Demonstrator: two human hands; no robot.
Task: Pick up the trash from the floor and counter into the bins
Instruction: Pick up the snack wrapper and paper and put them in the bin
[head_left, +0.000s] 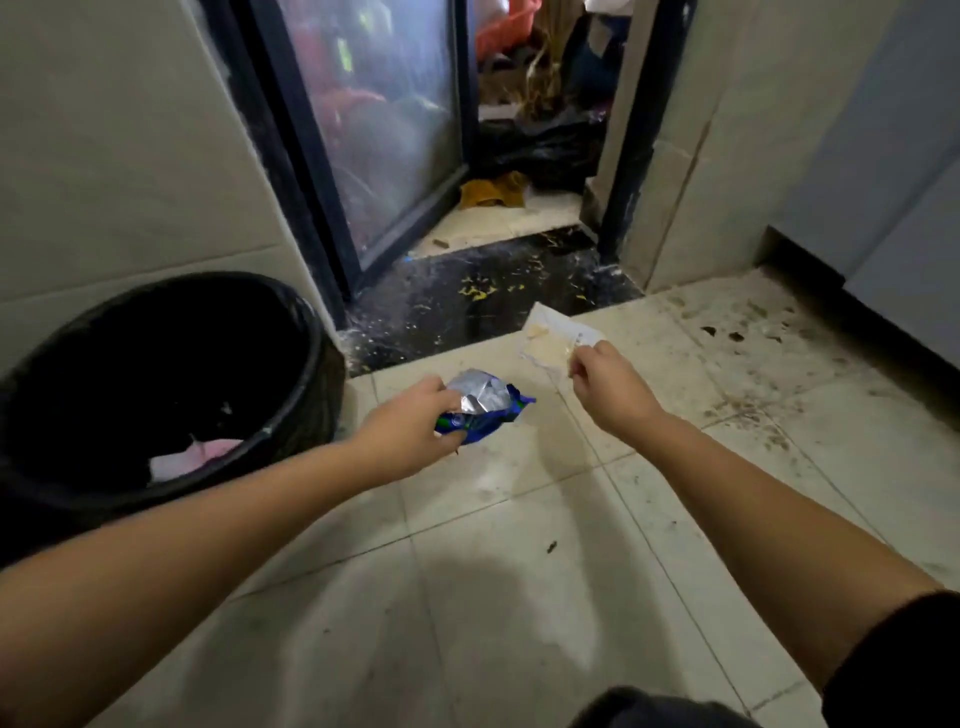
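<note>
My left hand (410, 426) grips a crumpled blue and silver foil wrapper (485, 408) above the pale tiled floor. To its right, my right hand (605, 387) pinches the near edge of a clear plastic wrapper with beige residue (553, 335), held just over the tiles by the dark threshold. A round bin with a black liner (291, 332) stands at the left against the wall, close to my left hand. Pink trash (195, 457) lies inside it.
A dark threshold strip (493, 301) speckled with yellow bits leads to a glass door (374, 114) and a cluttered room beyond with a black bag (545, 150) and yellow cloth (493, 189). Dirt and crumbs (748, 332) lie along the right wall's base.
</note>
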